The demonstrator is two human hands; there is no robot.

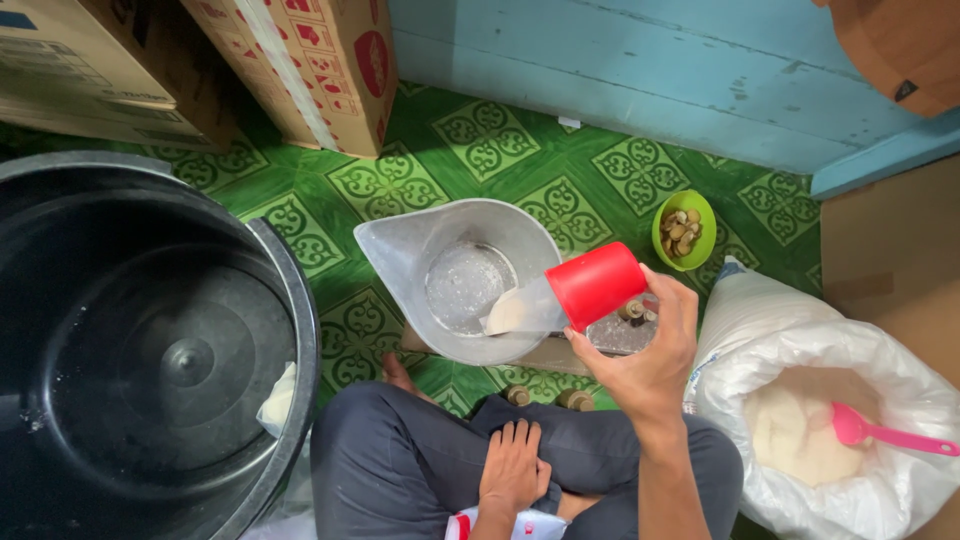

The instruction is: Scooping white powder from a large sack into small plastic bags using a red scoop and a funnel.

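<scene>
Fingers [668,300] of rt hand [645,360] wrapped a red scoop [590,285], tipped over a clear jug [460,275] on green-patterned floor, white grains sliding off; lt hand [512,465] lay flat on knee, holding nothing. Step judged: pouring; next calls for a steady tilt over the jug mouth. Largest to smallest: black tub [150,350] at left, brown cartons w/ red marks [300,60] top left, white sack [820,400] w/ pink spoon [880,432] at right, sm. green bowl [684,228].
</scene>
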